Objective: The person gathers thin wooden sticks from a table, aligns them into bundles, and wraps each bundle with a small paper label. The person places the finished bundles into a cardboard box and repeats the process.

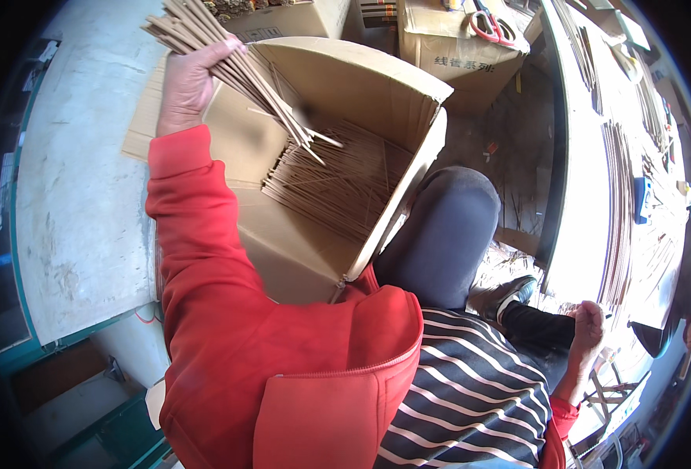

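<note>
My left hand (188, 84) is raised at the upper left, its fingers wrapped round a bundle of thin brown sticks (248, 78). The bundle slants down over an open cardboard box (345, 62), its lower ends fanned out. Many more sticks (338, 184) of the same kind lie in the bottom of the box. Far to the right, beside the bright worktable, my right hand (588, 324) is closed with its fingers curled in. Whether anything is in it, I cannot make out.
A pale worktop (80, 195) runs along the left. On the right worktable (584, 195) lie rows of sticks (617, 211) and a small blue object (642, 199). Red-handled scissors (492, 29) rest on a closed carton (459, 62). My bent knee (447, 227) is beside the box.
</note>
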Tool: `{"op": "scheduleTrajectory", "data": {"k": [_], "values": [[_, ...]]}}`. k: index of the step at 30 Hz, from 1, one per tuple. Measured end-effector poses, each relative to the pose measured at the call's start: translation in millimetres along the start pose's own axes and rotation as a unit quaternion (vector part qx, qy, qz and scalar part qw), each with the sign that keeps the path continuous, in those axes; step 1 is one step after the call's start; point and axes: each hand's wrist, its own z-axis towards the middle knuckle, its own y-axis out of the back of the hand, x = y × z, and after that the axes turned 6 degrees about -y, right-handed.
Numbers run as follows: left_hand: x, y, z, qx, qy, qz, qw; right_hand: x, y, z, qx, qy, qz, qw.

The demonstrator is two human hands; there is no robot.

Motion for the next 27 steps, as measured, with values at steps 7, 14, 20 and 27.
{"op": "scheduleTrajectory", "data": {"k": [7,14,20,27], "values": [[-81.8,11.1,9.0,-0.03,-0.007,0.011,0.999,21.7,-11.7,6.1,0.023,0.039,-0.059,0.997],[-135.4,20.9,-10.8,0.009,-0.01,-0.011,1.0,71.1,-36.2,20.4,0.099,0.103,-0.057,0.988],[-185.2,12.0,-26.6,0.051,-0.024,-0.032,0.998,189.9,-136.6,20.2,0.409,0.082,0.081,0.905],[-235.5,-2.3,-56.4,0.016,-0.111,-0.07,0.991,218.9,-283.3,12.8,0.68,-0.117,0.266,0.673]]}}
